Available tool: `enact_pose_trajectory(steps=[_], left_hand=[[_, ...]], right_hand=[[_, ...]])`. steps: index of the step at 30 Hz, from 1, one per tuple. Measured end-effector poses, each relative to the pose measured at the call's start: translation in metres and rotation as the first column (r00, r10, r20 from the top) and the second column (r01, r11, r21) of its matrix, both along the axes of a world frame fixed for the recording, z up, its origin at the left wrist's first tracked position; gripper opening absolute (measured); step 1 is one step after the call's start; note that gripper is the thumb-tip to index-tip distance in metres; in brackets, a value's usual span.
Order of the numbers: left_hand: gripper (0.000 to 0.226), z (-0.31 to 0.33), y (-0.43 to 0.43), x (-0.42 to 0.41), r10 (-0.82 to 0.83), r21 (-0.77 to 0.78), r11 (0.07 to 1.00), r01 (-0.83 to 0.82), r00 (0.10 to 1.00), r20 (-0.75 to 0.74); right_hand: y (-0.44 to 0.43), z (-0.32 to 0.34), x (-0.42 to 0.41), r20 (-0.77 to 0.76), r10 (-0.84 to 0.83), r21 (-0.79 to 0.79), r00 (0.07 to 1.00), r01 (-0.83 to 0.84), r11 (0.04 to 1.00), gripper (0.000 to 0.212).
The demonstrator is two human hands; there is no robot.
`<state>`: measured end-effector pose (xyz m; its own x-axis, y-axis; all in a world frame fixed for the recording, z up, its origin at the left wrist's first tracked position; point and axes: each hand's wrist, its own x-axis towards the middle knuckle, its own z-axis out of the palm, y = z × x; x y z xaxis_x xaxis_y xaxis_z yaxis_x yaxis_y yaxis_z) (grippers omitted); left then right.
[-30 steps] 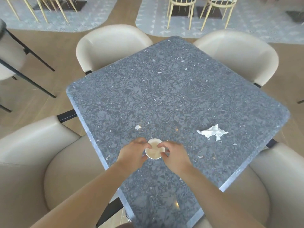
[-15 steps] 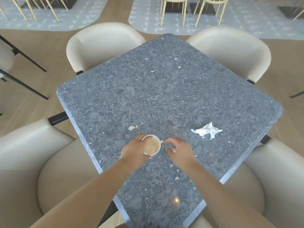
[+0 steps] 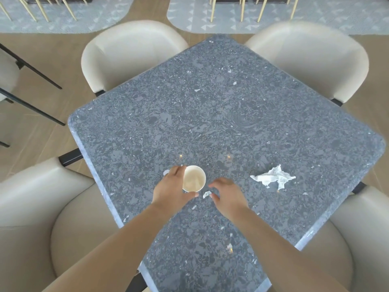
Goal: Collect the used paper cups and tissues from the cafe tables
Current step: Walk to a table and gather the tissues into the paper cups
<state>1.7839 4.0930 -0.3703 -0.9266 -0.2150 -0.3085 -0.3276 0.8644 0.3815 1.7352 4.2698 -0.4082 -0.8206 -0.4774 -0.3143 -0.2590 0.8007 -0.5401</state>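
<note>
A white paper cup [image 3: 193, 181] is held in my left hand [image 3: 171, 189], tilted so its pale inside faces the camera, just above the dark speckled table [image 3: 210, 114]. My right hand [image 3: 228, 193] hovers beside it, fingers spread and holding nothing. A tiny white tissue scrap [image 3: 206, 194] lies on the table between the two hands. A crumpled white tissue [image 3: 272, 178] lies flat further right. Another small white bit [image 3: 166, 172] peeks out past my left hand's fingers.
Four cream padded chairs surround the table: back left [image 3: 126, 57], back right [image 3: 311, 57], front left [image 3: 37, 218], front right [image 3: 362, 239]. Black chair legs [image 3: 31, 106] stand on the wooden floor at left. Grey rugs with light wooden chair legs lie beyond.
Both hands were on the cup a second ago. The right hand let go and moved right; the left hand tilted the cup and raised it slightly. A small scrap now shows between the hands.
</note>
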Motion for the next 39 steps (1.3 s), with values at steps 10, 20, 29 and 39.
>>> enact_pose_trajectory(steps=[10, 20, 29, 39], left_hand=[[0.084, -0.007, -0.004, -0.003, 0.020, 0.031, 0.999, -0.019, 0.999, -0.048], [0.098, 0.004, -0.004, 0.005, -0.074, -0.032, 0.997, 0.074, 0.997, -0.002], [0.078, 0.020, -0.008, 0.035, -0.127, -0.008, 0.992, 0.127, 0.991, -0.043], [0.051, 0.034, 0.014, 0.033, -0.258, 0.011, 0.965, 0.262, 0.957, -0.132]], right_hand=[[-0.003, -0.023, -0.004, 0.008, 0.042, 0.156, 0.999, -0.042, 0.987, 0.012], [-0.001, 0.032, -0.016, -0.208, -0.195, -0.156, 0.958, 0.165, 0.974, 0.008], [-0.029, 0.050, 0.006, -0.158, -0.091, -0.168, 0.983, 0.063, 0.984, 0.022], [0.013, 0.059, 0.017, -0.157, -0.190, -0.177, 0.969, 0.161, 0.971, 0.017]])
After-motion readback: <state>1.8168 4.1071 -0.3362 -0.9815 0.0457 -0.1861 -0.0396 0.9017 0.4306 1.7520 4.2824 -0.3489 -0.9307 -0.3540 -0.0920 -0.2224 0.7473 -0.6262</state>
